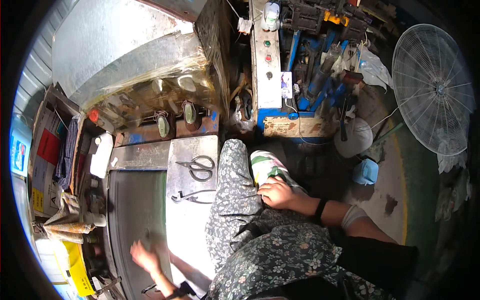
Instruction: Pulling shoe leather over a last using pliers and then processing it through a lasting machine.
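My left hand (145, 257) hovers over the long dark belt (137, 210) at the left, somewhat blurred, its fingers loosely apart with nothing visible in them. On my right knee rests my right hand (276, 193), fingers laid over a green-and-white patterned cloth (267, 165) that covers the knee. Between the belt and my legs is a pale metal plate (195, 145). Black-handled scissors (201, 169) lie on it, their blades toward the belt. Just nearer are dark-handled pliers (192, 196), partly against my floral apron (280, 250).
A machine housing wrapped in clear film (150, 65) stands ahead left. Beside it is a control panel (267, 65) with buttons. At the right are a large fan (440, 90), a white bucket (354, 137) and a blue basket (366, 171). A white bottle (102, 155) stands left.
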`<state>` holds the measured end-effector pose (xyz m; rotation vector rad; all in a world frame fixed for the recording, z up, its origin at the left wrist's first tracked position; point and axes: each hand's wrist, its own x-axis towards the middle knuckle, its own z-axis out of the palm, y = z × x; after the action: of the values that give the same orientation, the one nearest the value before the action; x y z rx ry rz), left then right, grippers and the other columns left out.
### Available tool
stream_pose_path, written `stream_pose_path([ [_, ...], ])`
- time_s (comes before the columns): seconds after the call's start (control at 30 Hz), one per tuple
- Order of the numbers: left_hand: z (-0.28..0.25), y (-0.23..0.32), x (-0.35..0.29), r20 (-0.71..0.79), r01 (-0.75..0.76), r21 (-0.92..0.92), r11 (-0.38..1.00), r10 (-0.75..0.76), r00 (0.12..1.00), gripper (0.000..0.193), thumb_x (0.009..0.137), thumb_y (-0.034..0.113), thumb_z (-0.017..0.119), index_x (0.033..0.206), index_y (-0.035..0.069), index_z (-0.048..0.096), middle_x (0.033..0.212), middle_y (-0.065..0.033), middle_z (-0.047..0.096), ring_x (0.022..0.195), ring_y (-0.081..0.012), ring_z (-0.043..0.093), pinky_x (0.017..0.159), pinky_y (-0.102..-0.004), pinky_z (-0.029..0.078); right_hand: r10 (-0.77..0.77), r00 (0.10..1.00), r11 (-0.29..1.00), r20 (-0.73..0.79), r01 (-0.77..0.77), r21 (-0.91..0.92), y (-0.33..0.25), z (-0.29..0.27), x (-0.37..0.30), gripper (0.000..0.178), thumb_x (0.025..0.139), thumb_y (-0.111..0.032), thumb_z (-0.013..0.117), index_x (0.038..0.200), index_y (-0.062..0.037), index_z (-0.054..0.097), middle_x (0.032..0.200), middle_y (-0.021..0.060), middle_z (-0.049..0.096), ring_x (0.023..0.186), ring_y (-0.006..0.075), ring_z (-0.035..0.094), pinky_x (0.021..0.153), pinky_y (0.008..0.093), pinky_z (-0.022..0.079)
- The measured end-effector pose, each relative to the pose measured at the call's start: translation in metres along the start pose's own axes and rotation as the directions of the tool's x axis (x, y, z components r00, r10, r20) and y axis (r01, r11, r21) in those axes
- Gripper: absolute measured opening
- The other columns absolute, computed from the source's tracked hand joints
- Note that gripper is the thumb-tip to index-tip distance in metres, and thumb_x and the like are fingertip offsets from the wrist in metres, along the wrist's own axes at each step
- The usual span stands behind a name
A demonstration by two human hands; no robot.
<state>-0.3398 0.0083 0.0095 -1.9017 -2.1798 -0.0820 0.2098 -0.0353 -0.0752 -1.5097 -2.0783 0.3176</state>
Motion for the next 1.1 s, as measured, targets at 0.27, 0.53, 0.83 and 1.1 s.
stream_pose_path([
  [0.27,0.041,-0.168,-0.156,0.452,0.936,-0.245,0.253,-0.824,0.342,0.061,0.077,0.032,0.076,0.124,0.002,0.052,0.12,-0.0167,0.058,0.099,-0.0316,0.057,0.076,-0.0494,0.053,-0.026,0.999,0.999,0.04,0.027,-0.022,0.0,0.013,0.004,0.021,0.072,-0.02,0.065,0.09,-0.0121,0.072,0.093,-0.0026,0.07,0.097,0.0188,0.059,0.088,0.0379,0.04],
  [0.53,0.049,-0.126,-0.109,0.644,0.669,-0.663,-0.337,-0.712,0.28,0.04,0.081,0.019,0.071,0.11,-0.004,0.054,0.095,-0.0169,0.064,0.074,-0.0288,0.065,0.065,-0.0409,0.058,0.017,0.996,0.997,0.087,-0.024,0.077,0.01,0.004,-0.009,0.022,0.076,-0.025,0.066,0.095,-0.0155,0.073,0.099,-0.0035,0.07,0.104,0.0173,0.057,0.094,0.0372,0.037],
  [0.83,-0.109,0.123,-0.052,0.214,0.226,-0.971,-0.072,0.143,0.966,0.091,0.075,0.0,0.068,0.154,0.007,0.023,0.147,-0.016,0.041,0.132,-0.0285,0.044,0.101,-0.0388,0.046,0.002,0.994,0.821,0.111,-0.065,0.567,-0.081,-0.089,0.138,0.045,0.093,-0.026,0.067,0.131,-0.0046,0.056,0.107,0.0169,0.07,0.089,0.0246,0.07,0.079,0.0344,0.055],
  [1.1,-0.137,0.267,-0.04,0.067,0.336,-0.903,-0.268,0.684,0.726,0.101,0.088,0.033,0.071,0.157,0.007,0.001,0.157,-0.0178,0.025,0.143,-0.0273,0.029,0.116,-0.0405,0.025,0.023,0.884,0.85,-0.468,0.229,0.474,-0.102,-0.147,0.101,0.047,0.088,-0.015,0.071,0.13,-0.0011,0.057,0.114,0.0175,0.069,0.097,0.0236,0.07,0.081,0.0321,0.054],
])
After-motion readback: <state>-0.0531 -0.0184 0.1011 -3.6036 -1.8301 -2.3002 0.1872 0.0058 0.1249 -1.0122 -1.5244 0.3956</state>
